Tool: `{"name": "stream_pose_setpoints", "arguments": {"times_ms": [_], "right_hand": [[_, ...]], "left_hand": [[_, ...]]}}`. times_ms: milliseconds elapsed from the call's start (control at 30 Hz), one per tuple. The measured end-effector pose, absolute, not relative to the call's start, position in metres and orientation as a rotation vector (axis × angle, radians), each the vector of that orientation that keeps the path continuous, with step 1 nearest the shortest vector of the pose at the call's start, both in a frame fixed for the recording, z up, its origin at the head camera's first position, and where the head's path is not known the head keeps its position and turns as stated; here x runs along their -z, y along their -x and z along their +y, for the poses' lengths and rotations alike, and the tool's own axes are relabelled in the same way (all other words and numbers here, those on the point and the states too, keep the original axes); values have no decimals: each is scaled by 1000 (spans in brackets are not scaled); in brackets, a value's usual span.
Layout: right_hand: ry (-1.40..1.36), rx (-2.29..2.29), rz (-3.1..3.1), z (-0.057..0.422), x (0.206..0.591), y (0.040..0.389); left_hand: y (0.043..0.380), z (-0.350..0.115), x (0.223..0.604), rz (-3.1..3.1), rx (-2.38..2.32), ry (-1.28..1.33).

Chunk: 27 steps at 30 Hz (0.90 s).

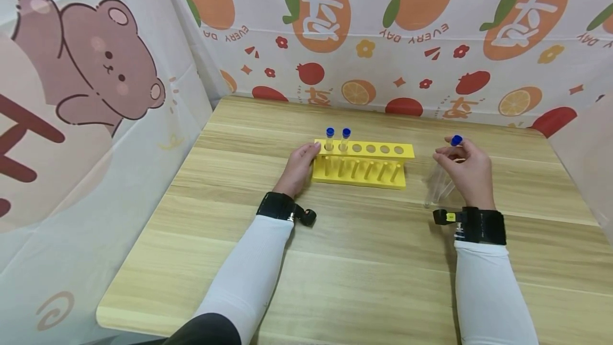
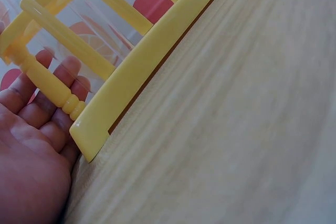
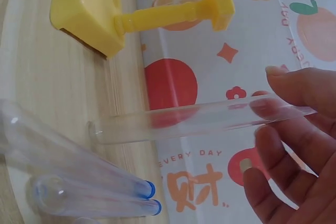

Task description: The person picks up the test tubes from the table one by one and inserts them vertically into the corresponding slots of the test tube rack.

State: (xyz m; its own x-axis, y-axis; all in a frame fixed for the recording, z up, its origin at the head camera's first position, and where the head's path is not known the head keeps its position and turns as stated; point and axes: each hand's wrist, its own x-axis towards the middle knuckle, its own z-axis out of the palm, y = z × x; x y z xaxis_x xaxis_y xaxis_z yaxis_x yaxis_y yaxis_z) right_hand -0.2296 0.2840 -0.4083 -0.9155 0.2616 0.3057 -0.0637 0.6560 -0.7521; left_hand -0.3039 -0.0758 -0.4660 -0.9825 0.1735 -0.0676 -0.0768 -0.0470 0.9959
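A yellow test tube rack (image 1: 358, 182) stands on the table. Two clear test tubes with blue caps, one (image 1: 329, 141) beside the other (image 1: 345, 141), occupy its two leftmost holes. My left hand (image 1: 298, 168) grips the rack's left end, thumb at the top bar and fingers behind the end post (image 2: 48, 82). To the right of the rack, my right hand (image 1: 471, 172) pinches another clear test tube (image 3: 178, 121) near its blue cap (image 1: 457, 140). This tube is held tilted, its rounded bottom close over the tabletop.
More blue-capped test tubes (image 3: 79, 163) lie on the wooden table (image 1: 364, 281) beside the right hand. A fruit-printed cloth (image 1: 364, 68) hangs behind the table, and a bear-printed cloth (image 1: 105, 63) hangs along the left side.
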Motion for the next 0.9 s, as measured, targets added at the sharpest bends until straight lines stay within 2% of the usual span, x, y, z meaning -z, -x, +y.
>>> {"name": "stream_pose_setpoints", "arguments": {"times_ms": [433,900], "right_hand": [[180,-1214,-2460,280,406,229],[4,-1301,-2173,262,380,221]], "left_hand": [[303,-77,462,2041,-2133,-93],[303,-77,466,2052,-2133,-106]]}}
